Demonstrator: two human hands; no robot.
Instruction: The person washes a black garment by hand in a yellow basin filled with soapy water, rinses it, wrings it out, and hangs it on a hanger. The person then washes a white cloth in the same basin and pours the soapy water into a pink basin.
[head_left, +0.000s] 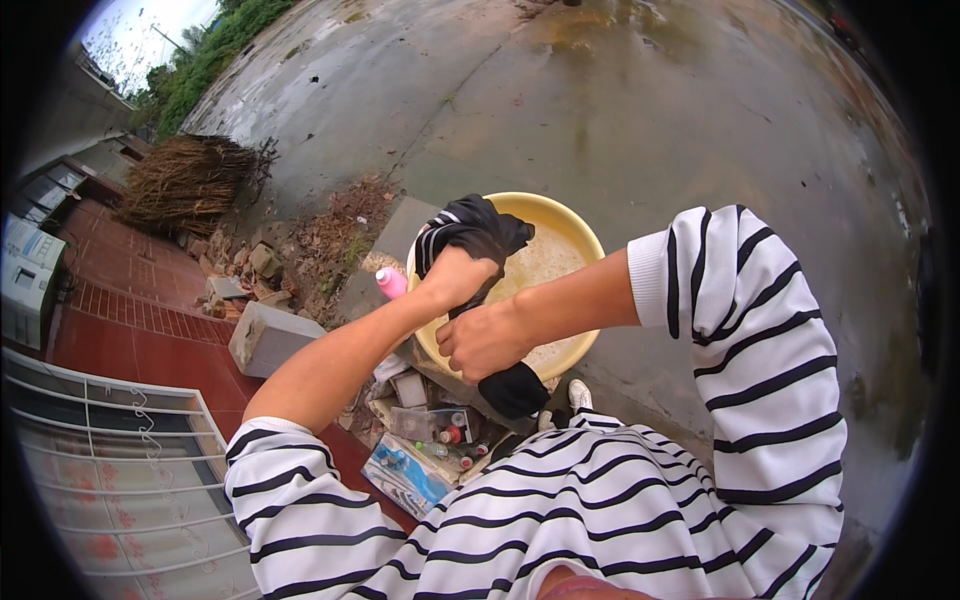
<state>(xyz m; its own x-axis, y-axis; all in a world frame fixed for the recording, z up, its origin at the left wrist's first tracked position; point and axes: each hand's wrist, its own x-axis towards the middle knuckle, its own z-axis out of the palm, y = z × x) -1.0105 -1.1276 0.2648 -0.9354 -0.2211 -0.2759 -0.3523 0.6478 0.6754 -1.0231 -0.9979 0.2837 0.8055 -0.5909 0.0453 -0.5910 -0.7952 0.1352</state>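
A black cloth garment with white stripes (480, 225) is bunched above a yellow plastic basin (574, 206). My left hand (469, 277) grips its upper part, over the left side of the basin. Closer to my body, my right hand (486, 339) is closed on a twisted stretch of the same garment. A black end of it hangs below my right hand, over the basin's near rim. Cloudy, sudsy water (551, 262) lies in the basin. A pink plastic bottle with a white cap (391, 282) stands close against the basin's left side.
Left of the basin are a concrete block (274, 339), broken bricks (259, 262) and a brushwood pile (187, 180). Near my body, a box of bottles (450, 435) sits beside a blue-and-white carton (409, 469). A barred window (135, 480) is at the lower left. Wet concrete ground (675, 127) surrounds the far side.
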